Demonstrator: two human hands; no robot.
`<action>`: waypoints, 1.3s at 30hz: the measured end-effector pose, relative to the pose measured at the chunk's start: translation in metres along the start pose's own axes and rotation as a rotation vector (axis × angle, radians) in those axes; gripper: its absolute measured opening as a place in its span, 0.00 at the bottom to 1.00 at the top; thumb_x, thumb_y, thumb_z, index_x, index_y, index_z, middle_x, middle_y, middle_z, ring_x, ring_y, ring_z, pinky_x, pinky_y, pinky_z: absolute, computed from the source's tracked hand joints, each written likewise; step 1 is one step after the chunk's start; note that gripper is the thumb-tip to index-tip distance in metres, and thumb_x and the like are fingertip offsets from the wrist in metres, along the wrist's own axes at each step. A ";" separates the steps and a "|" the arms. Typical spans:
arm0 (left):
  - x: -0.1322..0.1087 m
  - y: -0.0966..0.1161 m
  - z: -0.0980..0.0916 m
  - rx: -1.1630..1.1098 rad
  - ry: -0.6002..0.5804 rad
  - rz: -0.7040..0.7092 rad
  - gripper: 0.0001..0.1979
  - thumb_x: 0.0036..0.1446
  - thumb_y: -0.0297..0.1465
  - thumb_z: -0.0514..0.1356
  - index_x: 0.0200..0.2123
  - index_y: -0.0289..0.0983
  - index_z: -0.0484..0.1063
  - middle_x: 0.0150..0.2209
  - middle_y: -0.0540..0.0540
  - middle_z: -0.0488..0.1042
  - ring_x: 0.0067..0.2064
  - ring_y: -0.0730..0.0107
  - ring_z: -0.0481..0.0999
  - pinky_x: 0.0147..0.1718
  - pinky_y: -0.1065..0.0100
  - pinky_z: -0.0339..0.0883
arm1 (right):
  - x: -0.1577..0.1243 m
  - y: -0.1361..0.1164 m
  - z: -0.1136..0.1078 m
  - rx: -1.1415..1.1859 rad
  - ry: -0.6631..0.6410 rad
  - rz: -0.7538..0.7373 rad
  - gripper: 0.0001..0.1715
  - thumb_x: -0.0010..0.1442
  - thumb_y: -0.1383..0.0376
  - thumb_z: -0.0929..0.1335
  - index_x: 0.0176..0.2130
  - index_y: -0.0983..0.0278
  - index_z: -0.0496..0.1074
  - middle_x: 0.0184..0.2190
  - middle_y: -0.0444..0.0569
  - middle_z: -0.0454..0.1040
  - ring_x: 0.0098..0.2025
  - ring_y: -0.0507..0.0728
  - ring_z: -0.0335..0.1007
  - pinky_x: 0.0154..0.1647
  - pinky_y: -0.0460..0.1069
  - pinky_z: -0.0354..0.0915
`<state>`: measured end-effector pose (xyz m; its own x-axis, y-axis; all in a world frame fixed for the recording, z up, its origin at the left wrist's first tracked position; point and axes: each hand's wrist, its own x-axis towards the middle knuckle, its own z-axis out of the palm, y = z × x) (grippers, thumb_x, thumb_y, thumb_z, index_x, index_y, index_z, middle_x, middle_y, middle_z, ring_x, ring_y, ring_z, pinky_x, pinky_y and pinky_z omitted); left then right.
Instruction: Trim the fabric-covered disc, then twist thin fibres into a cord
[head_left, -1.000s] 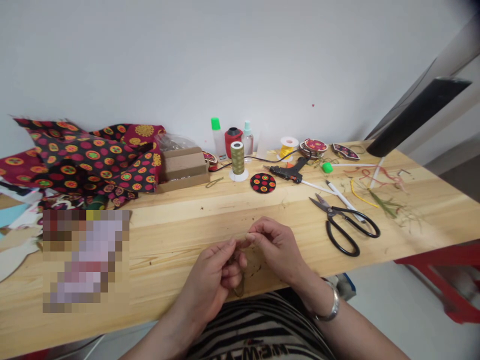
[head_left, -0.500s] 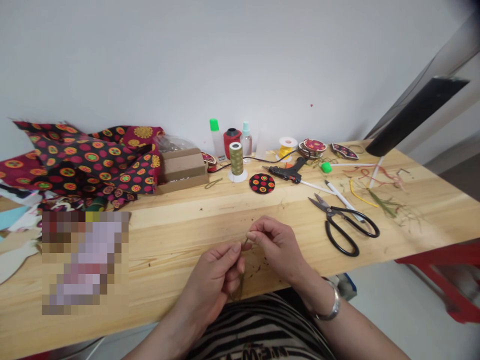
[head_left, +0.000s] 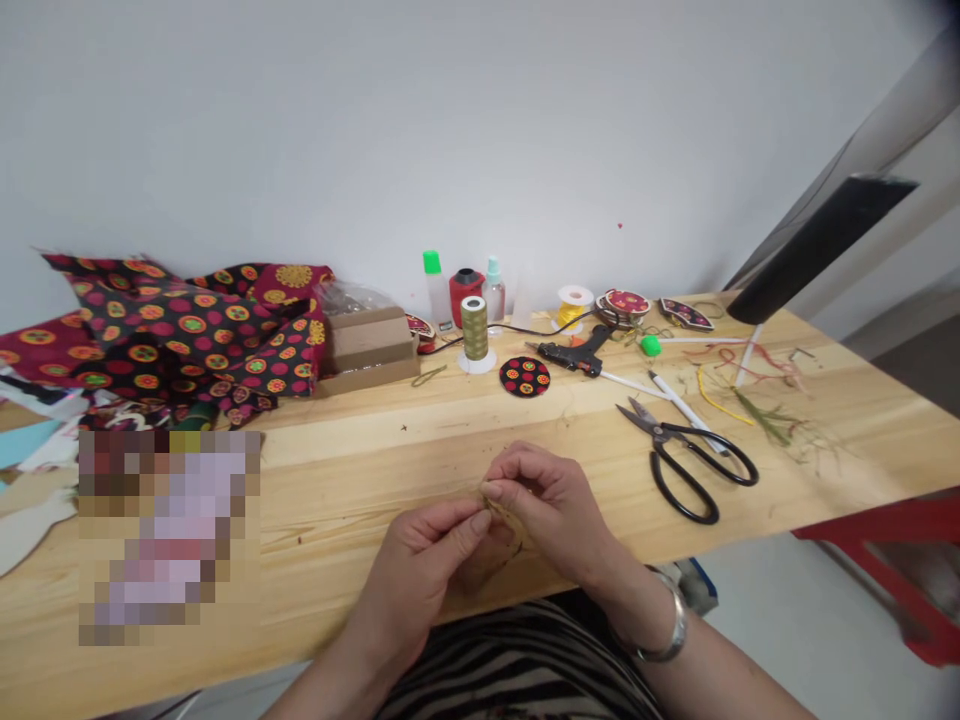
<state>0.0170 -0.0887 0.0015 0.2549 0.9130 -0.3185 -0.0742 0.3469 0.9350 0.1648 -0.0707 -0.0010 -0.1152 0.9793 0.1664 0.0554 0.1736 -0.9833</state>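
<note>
Over the front part of the table, my left hand [head_left: 429, 560] and my right hand [head_left: 551, 510] meet at the fingertips. Both are closed in a pinch on a thin olive cord [head_left: 485, 497], of which only a short bit shows between them. Fingers hide the rest of it. A metal bracelet is on my right wrist. Beyond the hands lies a round patterned fabric disc [head_left: 525, 377], with a spool of olive thread [head_left: 475, 330] upright behind it. To the right of my right hand, black-handled scissors [head_left: 667, 440] rest with their blades slightly apart.
A black glue gun [head_left: 577, 352], a yellow thread spool [head_left: 574, 306] and small bottles [head_left: 493, 290] stand or lie along the wall. Patterned cloth [head_left: 187, 330] is heaped at left beside a cardboard box [head_left: 367, 350]. Loose cords [head_left: 765, 415] lie at right.
My hands have drawn closer, fingertips now touching around the cord. My right hand has shifted slightly left. The cord end that hung below my left hand is no longer visible.
</note>
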 end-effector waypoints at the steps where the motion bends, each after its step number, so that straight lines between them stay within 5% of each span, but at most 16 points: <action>1: 0.000 0.001 -0.001 0.022 0.021 0.033 0.05 0.50 0.32 0.63 0.27 0.39 0.79 0.30 0.45 0.77 0.38 0.65 0.72 0.42 0.68 0.62 | 0.000 0.000 0.000 0.019 -0.003 -0.004 0.08 0.56 0.67 0.66 0.28 0.64 0.73 0.27 0.45 0.71 0.31 0.50 0.67 0.34 0.46 0.64; 5: 0.001 0.005 -0.008 0.115 0.192 0.188 0.03 0.45 0.32 0.66 0.24 0.40 0.80 0.53 0.44 0.68 0.52 0.59 0.63 0.51 0.64 0.56 | 0.003 0.005 0.000 0.159 0.038 0.042 0.18 0.63 0.58 0.60 0.43 0.62 0.74 0.43 0.50 0.74 0.46 0.54 0.69 0.49 0.52 0.64; 12: 0.007 0.005 -0.010 -0.044 0.289 0.236 0.03 0.45 0.32 0.66 0.25 0.39 0.80 0.59 0.47 0.60 0.51 0.63 0.64 0.49 0.67 0.60 | 0.007 0.012 0.024 0.522 -0.125 0.185 0.19 0.58 0.53 0.65 0.43 0.62 0.74 0.39 0.51 0.77 0.45 0.56 0.71 0.51 0.55 0.63; 16: 0.006 0.009 -0.010 -0.130 0.294 0.201 0.04 0.42 0.31 0.67 0.22 0.36 0.79 0.55 0.44 0.64 0.57 0.56 0.60 0.48 0.66 0.62 | 0.007 0.007 0.035 0.600 -0.211 0.219 0.19 0.57 0.52 0.65 0.35 0.63 0.76 0.27 0.46 0.74 0.32 0.52 0.70 0.40 0.49 0.65; 19: 0.005 0.009 -0.012 -0.190 0.290 0.183 0.05 0.41 0.29 0.68 0.18 0.35 0.77 0.50 0.42 0.69 0.59 0.55 0.57 0.48 0.66 0.61 | 0.006 0.002 0.033 0.504 -0.237 0.239 0.22 0.58 0.53 0.63 0.25 0.66 0.73 0.20 0.43 0.66 0.23 0.48 0.60 0.26 0.44 0.58; 24: 0.007 0.005 -0.013 -0.309 0.312 0.205 0.03 0.42 0.26 0.67 0.20 0.37 0.77 0.50 0.45 0.68 0.60 0.61 0.54 0.49 0.69 0.59 | 0.003 0.000 0.022 0.268 -0.219 0.273 0.18 0.56 0.58 0.66 0.21 0.67 0.71 0.16 0.39 0.61 0.21 0.46 0.54 0.22 0.43 0.52; 29: 0.009 0.003 -0.011 -0.386 0.319 0.165 0.03 0.40 0.26 0.68 0.20 0.35 0.77 0.52 0.46 0.66 0.45 0.68 0.67 0.35 0.72 0.64 | -0.001 0.002 0.011 0.095 -0.199 0.210 0.11 0.55 0.63 0.66 0.28 0.65 0.76 0.17 0.39 0.65 0.21 0.47 0.54 0.22 0.43 0.53; 35: 0.008 0.009 -0.014 -0.548 0.257 0.127 0.03 0.43 0.26 0.68 0.23 0.34 0.76 0.52 0.45 0.68 0.25 0.84 0.62 0.21 0.76 0.61 | -0.004 0.004 -0.009 -0.096 -0.143 0.152 0.09 0.54 0.65 0.67 0.27 0.65 0.76 0.21 0.43 0.72 0.25 0.49 0.62 0.27 0.44 0.59; 39: 0.009 0.013 -0.019 -0.607 0.260 0.094 0.05 0.43 0.28 0.68 0.23 0.33 0.75 0.36 0.44 0.77 0.22 0.84 0.62 0.18 0.80 0.60 | -0.005 0.008 -0.024 -0.115 -0.070 0.179 0.09 0.53 0.63 0.67 0.27 0.65 0.76 0.22 0.44 0.72 0.25 0.51 0.62 0.27 0.45 0.60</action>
<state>0.0004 -0.0724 0.0079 -0.0142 0.9409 -0.3383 -0.6337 0.2533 0.7310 0.1899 -0.0714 -0.0082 -0.1613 0.9867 -0.0190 0.1936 0.0128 -0.9810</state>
